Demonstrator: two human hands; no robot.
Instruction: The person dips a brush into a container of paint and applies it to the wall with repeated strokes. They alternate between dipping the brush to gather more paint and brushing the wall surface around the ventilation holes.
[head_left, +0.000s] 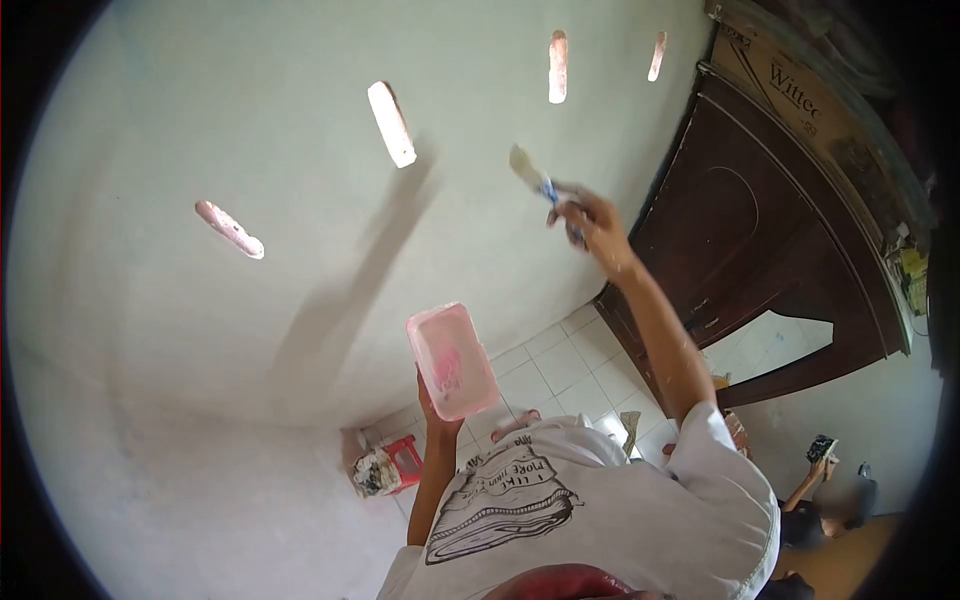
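Note:
My right hand (592,225) grips a paintbrush (526,168) by its blue-and-white handle, with the pale bristles pointing up in front of the wall. The pale green-white wall (300,130) has several bright, narrow slots through it; one slot (391,124) lies up and left of the bristles. Lower down, my left hand (434,408) holds a pink rectangular plastic tub (488,372) from below and behind, its fingers mostly hidden. The tub's open top faces me, showing whitish and pink smears inside. A long shadow falls on the wall left of the brush.
A dark brown wardrobe (700,190) with a mirror stands at the right, a cardboard box (790,85) on top. A red plastic stool (405,460) with cloth sits by the wall on the tiled floor (560,368). Another person (800,522), at lower right, holds up a black object.

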